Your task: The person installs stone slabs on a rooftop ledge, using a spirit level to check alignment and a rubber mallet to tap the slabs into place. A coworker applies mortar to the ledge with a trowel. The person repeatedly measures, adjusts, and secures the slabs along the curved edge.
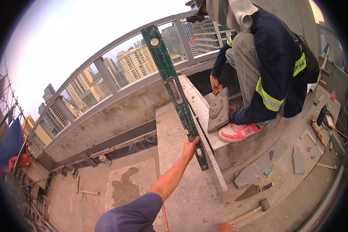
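My left hand (191, 147) grips a long green spirit level (162, 56) near its lower part, standing tilted beside a narrow stone strip (214, 170) on the concrete step. My right hand (225, 227) shows at the bottom edge with fingers spread, beside the handle of a mallet (264, 205); whether it touches the handle I cannot tell. A pointed trowel (249, 191) lies nearby. Just right of the level, a crouching co-worker's hand (216, 83) holds a small tool at the top of a tile (216, 112) coated with grey mortar.
The co-worker (274, 69) in dark reflective jacket squats on the raised ledge. Grey stone offcuts (297, 158), a cylindrical tool (316, 129) and a bottle (332, 94) lie at right. A railing (110, 75) and parapet (104, 118) border the drop toward city buildings. Scaffolding (7, 89) stands far left.
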`<state>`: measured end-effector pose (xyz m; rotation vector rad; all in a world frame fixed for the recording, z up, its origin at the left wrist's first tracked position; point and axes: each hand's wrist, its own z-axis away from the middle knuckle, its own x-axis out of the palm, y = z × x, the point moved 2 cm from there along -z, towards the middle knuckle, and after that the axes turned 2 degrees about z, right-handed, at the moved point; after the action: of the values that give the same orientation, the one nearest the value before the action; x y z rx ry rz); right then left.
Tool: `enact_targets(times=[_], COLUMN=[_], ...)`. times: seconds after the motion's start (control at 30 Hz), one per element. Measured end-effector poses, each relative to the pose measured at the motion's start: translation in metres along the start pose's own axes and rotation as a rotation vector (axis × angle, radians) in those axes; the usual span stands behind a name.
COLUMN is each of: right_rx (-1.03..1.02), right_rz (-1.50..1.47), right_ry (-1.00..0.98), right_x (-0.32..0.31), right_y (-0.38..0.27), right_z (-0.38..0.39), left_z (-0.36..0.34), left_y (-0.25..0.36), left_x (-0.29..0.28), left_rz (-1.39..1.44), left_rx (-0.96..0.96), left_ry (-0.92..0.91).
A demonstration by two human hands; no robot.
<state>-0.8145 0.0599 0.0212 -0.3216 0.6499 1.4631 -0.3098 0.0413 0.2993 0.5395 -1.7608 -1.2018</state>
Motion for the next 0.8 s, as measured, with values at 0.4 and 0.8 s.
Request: enact_targets(times=[0.4, 0.8], right_rx=[0.002, -0.058], right_rz=[0.011, 0.036], right_ry=[0.004, 0.0], right_x=[0.007, 0.019], right_y=[0.003, 0.017], right_z=[0.001, 0.012], left_z=[-0.003, -0.008], left_y=[-0.004, 0.012], left_x=[-0.003, -0.008], left_rz=[0.008, -0.33], left_rx=[-0.003, -0.005], left_ry=[-0.002, -0.014])
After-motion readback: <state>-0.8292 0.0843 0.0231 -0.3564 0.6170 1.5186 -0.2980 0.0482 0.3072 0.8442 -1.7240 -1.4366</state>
